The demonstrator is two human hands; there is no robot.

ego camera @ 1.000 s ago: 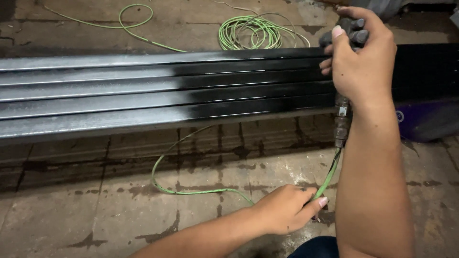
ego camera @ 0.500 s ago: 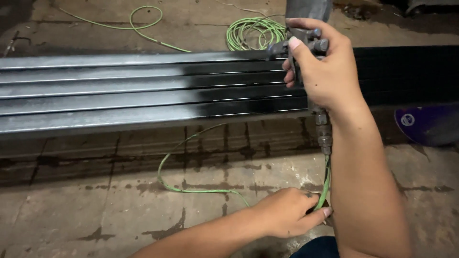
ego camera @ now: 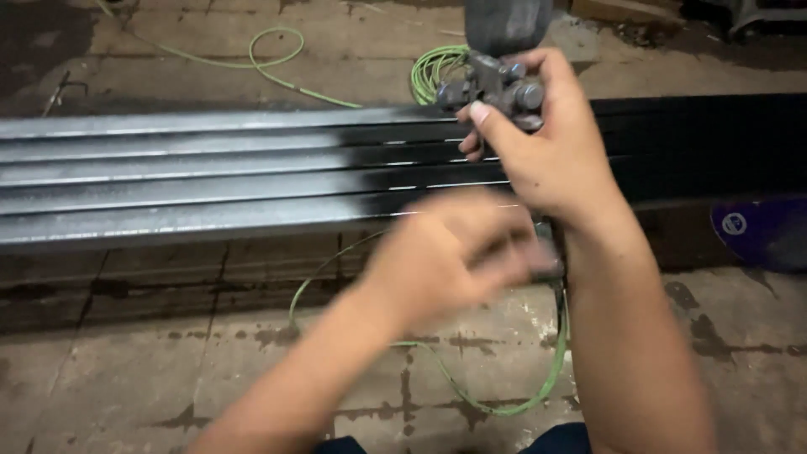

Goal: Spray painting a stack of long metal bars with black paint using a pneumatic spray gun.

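Your right hand is clamped around the spray gun, held above the row of metal bars, grey at left and black at right. Your left hand is blurred below it near the green hose; its grip cannot be told.

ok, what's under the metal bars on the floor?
Under the metal bars only a dark shadowed gap and stained concrete floor show, with the green hose looping out. Any supports are hidden by the bars and both hands.
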